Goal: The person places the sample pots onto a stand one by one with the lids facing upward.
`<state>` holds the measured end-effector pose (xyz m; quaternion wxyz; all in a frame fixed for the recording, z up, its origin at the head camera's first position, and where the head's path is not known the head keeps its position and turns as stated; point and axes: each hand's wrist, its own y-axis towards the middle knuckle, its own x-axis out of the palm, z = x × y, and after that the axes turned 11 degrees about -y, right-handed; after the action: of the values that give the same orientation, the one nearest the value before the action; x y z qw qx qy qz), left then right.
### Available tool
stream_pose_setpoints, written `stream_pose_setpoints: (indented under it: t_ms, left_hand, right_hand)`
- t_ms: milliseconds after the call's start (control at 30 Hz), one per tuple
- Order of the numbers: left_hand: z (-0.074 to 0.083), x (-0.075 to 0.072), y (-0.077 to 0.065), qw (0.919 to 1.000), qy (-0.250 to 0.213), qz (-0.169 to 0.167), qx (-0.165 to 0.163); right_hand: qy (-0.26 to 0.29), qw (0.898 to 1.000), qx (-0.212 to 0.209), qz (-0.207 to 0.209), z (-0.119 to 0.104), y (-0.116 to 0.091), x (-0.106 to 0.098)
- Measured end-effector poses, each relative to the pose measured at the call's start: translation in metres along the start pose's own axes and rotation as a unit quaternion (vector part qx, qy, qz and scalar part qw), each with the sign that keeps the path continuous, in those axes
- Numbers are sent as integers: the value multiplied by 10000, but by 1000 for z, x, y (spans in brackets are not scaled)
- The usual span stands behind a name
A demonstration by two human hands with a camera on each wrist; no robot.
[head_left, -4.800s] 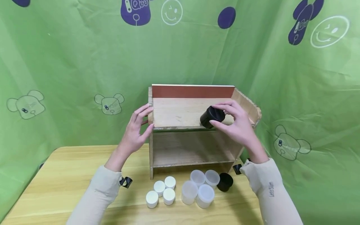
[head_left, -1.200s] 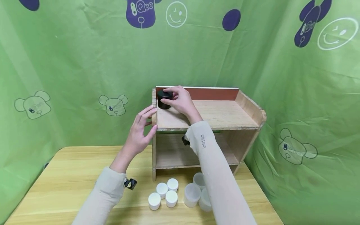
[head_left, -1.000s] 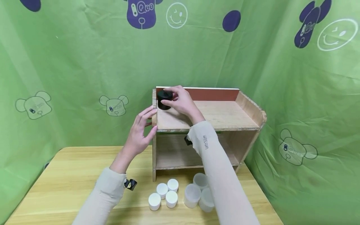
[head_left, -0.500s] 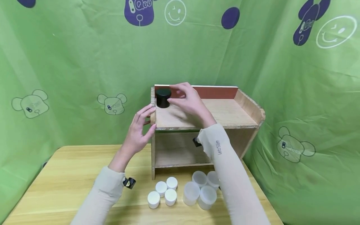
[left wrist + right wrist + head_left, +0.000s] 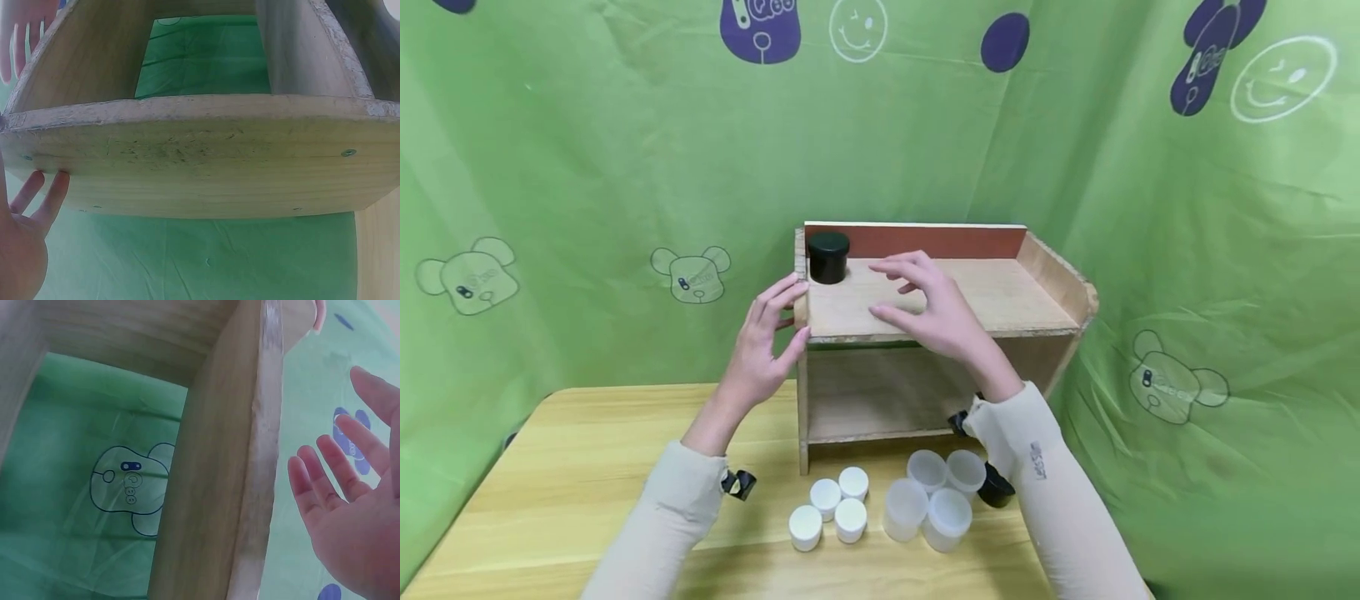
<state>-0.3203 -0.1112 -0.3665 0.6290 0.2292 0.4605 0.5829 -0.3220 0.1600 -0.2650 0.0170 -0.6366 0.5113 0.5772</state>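
A black lidded jar (image 5: 828, 258) stands upright in the back left corner of the top board of a small wooden shelf (image 5: 940, 292). My right hand (image 5: 936, 308) hovers above that board, right of the jar and apart from it, with fingers spread and nothing between them. In the right wrist view the same hand (image 5: 356, 494) shows a bare palm. My left hand (image 5: 763, 350) rests against the shelf's left side panel near its top. The left wrist view shows fingertips of that hand (image 5: 28, 237) touching the outer face of the panel.
In front of the shelf stand several small white jars (image 5: 827, 508) and several translucent cups (image 5: 927, 500) on the wooden table (image 5: 625, 467). Another black jar (image 5: 996, 486) sits beside the cups, partly behind my right sleeve. Green printed cloth (image 5: 625, 167) hangs behind and at the sides.
The right hand carried the black jar across the top board to its back left corner, let go of it, and drew back to the right. The left hand stayed at the side panel.
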Motion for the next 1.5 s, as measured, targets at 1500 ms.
stream_pose_setpoints:
  t_ms: [1500]
  left_hand:
    - [-5, 1, -1, 9999, 72, 44, 96]
  right_hand:
    - [307, 9772, 2093, -171, 126, -275, 33]
